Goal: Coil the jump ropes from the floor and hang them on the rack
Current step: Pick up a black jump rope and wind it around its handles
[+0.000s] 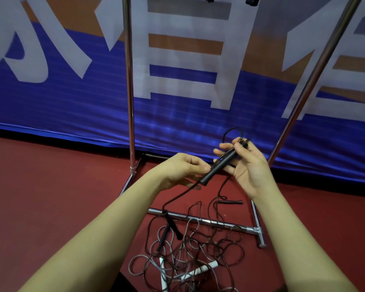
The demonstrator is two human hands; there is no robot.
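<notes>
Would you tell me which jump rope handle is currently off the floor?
The black handle held between both hands; the other black handles and white handles lie on the floor.

Sports hall: red floor [51, 197], banner [72, 98]

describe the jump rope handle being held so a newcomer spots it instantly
Between the chrome rack's two uprights, above the tangled ropes on the red floor, both hands meet. The black handle slants between right hand and left hand; every other handle lies on the floor.
</notes>
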